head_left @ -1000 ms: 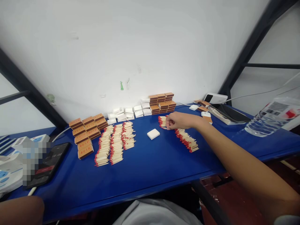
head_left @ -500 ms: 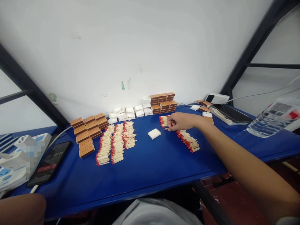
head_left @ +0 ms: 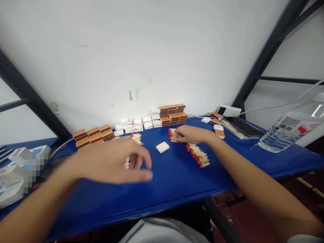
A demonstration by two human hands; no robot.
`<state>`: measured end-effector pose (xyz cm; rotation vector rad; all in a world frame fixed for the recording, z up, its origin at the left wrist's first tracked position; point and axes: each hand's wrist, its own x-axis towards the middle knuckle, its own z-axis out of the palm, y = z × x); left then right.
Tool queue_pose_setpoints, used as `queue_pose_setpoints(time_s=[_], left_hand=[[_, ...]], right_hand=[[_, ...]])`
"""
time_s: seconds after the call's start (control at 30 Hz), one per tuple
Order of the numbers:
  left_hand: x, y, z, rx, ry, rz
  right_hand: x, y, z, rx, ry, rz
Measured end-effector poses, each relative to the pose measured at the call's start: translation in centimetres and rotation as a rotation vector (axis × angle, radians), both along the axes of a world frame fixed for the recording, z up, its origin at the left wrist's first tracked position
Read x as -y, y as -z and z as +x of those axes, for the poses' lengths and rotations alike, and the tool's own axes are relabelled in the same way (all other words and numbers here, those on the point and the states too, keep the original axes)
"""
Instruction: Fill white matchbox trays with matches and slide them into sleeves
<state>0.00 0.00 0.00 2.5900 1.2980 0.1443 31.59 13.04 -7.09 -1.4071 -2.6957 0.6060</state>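
My left hand (head_left: 123,160) hovers over the left part of the desk, fingers bent and thumb apart, with nothing in its grasp. It hides much of the rows of red-tipped matches (head_left: 137,137) beneath it. My right hand (head_left: 187,134) is closed at the far end of the right-hand row of matches (head_left: 198,155), its fingertips pinched down among the match heads; the matches in its grip are mostly hidden. Between the two hands lies a white matchbox tray (head_left: 162,147) on the blue desk (head_left: 157,189).
Stacked orange matchboxes (head_left: 95,133) stand at left, more matchboxes (head_left: 173,114) by the wall. White trays (head_left: 135,125) line the wall. At right are a boxed dark phone (head_left: 240,126), a white device (head_left: 229,110) and a water bottle (head_left: 280,131). A power strip (head_left: 15,175) sits far left.
My left hand has come up from the lower left corner to over the left match rows. My right hand stays at the matches, fingers closed. The view has shifted slightly.
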Motion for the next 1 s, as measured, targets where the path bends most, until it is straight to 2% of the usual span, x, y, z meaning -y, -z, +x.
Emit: queue_pose_setpoints(time_s=[0.1,0.2,0.3,0.5,0.67,0.77,0.87,1.0], left_hand=[[-3.4,4.5,3.0,0.043,-0.128,0.217],[-6.0,8.9,4.6,0.052,-0.128,0.318],[-7.0,11.0,4.9,0.078,-0.163,0.348],[-7.3,11.1,4.6,0.123,-0.123,0.286],[-6.6,10.8,3.8,0.134,-0.095,0.326],[-5.8,10.4,3.0,0.138,-0.078,0.338],[-5.2,10.2,2.4,0.131,-0.044,0.328],[-5.3,10.2,2.0,0.114,-0.010,0.331]], right_hand=[[0.7,-0.1,-1.0,-0.113,-0.026,0.082],[1.5,0.3,-2.2,-0.149,-0.073,0.166],[2.2,0.8,-3.2,-0.111,-0.140,0.183],[3.1,0.9,-4.0,-0.055,-0.175,0.187],[3.1,0.3,-3.6,-0.110,-0.195,0.155],[2.4,-0.5,-2.3,-0.179,-0.112,0.195],[1.1,-0.9,-0.4,-0.092,-0.004,0.226],[-0.3,-0.3,1.0,-0.013,0.028,0.136]])
